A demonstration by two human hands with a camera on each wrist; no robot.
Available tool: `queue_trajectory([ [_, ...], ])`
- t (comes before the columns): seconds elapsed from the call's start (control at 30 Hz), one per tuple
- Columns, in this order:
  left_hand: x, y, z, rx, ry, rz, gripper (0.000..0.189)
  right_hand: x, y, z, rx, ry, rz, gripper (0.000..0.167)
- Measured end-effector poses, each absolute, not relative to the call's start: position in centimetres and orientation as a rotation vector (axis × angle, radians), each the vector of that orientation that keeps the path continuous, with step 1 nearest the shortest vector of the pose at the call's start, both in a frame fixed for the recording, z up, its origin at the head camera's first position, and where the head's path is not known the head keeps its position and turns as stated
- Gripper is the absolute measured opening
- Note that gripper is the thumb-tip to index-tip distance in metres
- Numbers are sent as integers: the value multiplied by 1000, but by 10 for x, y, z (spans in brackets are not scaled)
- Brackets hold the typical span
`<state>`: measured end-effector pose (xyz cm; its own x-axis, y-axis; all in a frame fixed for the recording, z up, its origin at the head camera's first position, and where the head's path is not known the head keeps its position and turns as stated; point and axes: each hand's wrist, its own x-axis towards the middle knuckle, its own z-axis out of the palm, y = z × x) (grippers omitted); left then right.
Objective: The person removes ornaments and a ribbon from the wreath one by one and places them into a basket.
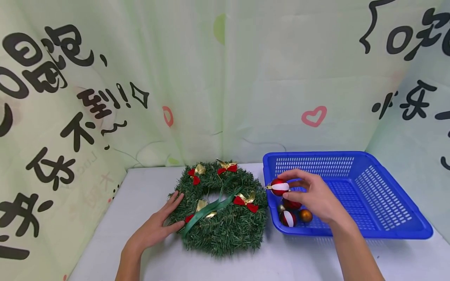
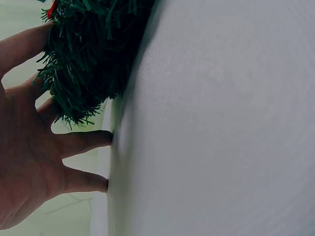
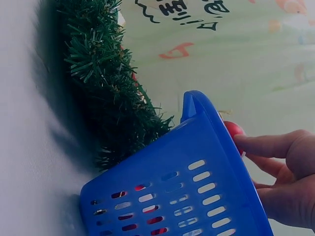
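Note:
A green wreath [image 1: 225, 234] with red and gold bows and a green ribbon [image 1: 211, 208] lies flat on the table. My left hand [image 1: 159, 222] rests at its left edge with fingers spread; in the left wrist view, two fingertips of the left hand [image 2: 29, 142] reach down to the tabletop. Over the left end of the blue basket [image 1: 369, 234], my right hand [image 1: 313, 193] pinches a red and white Christmas ball [image 1: 280, 187] with a gold cap. In the right wrist view the ball [image 3: 234, 130] shows partly behind the basket rim.
Below the right hand, several more balls lie in the basket, among them a red and white one [image 1: 288, 218] and an orange one [image 1: 305, 215]. The basket stands right beside the wreath on the white table [image 1: 281, 261]. A printed curtain [image 1: 263, 78] hangs behind.

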<state>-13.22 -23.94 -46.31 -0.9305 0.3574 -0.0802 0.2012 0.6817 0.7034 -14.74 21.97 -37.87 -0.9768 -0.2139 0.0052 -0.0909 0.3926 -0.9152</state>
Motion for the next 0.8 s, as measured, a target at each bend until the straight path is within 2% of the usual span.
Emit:
queue_trajectory([
  [0.8,-132,-240,-463,446,2665,1109,82,-150,226,-382,-263,2574,-1487,39],
])
